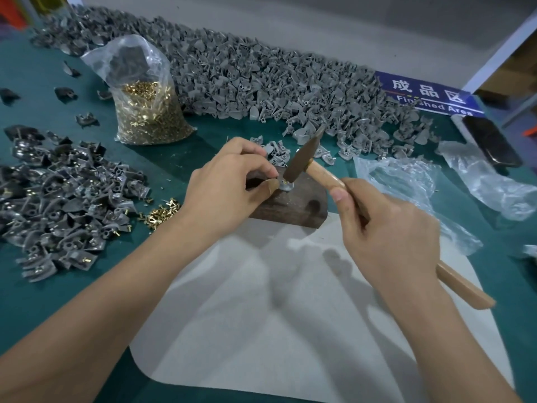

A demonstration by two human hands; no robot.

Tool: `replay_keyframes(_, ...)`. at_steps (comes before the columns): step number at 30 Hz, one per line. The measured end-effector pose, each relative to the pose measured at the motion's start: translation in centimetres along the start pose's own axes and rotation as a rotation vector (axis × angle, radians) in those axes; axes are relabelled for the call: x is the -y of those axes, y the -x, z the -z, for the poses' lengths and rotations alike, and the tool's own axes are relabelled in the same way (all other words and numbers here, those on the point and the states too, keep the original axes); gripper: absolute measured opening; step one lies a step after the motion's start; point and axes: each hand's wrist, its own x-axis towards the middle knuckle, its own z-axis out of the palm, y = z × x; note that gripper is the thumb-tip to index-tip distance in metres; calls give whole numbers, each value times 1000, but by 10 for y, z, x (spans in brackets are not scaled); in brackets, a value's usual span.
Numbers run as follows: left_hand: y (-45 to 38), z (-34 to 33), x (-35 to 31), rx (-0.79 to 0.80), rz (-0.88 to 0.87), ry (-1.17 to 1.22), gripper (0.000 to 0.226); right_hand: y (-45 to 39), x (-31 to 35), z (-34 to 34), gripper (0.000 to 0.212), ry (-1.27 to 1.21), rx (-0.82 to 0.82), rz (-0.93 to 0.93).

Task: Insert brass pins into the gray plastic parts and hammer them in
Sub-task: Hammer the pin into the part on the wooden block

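Open working room lies on the pale mat nearest the person, bare between the two forearms. At its far edge a dark wooden block blocks the way forward. To the left, a heap of gray parts fitted with pins and a scatter of loose brass pins crowd the green table. Behind, an upright bag of brass pins and a long ridge of gray plastic parts wall off the back. To the right, crumpled clear plastic covers the table.
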Motion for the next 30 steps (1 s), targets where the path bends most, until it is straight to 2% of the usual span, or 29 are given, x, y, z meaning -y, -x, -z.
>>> replay_keyframes(9,-1,-1,1,-13,-15,-9,3,1,-1,4,38,-27,1,-52)
replay_keyframes(18,-2,0,2,0,-21,8,3,2,1,3,37,-7,5,8)
replay_keyframes(23,-2,0,1,-8,-16,13,2,3,-1,2,42,-35,23,-26)
replay_keyframes(30,-2,0,2,-2,-16,5,2,5,1,-2,34,-25,-14,-5)
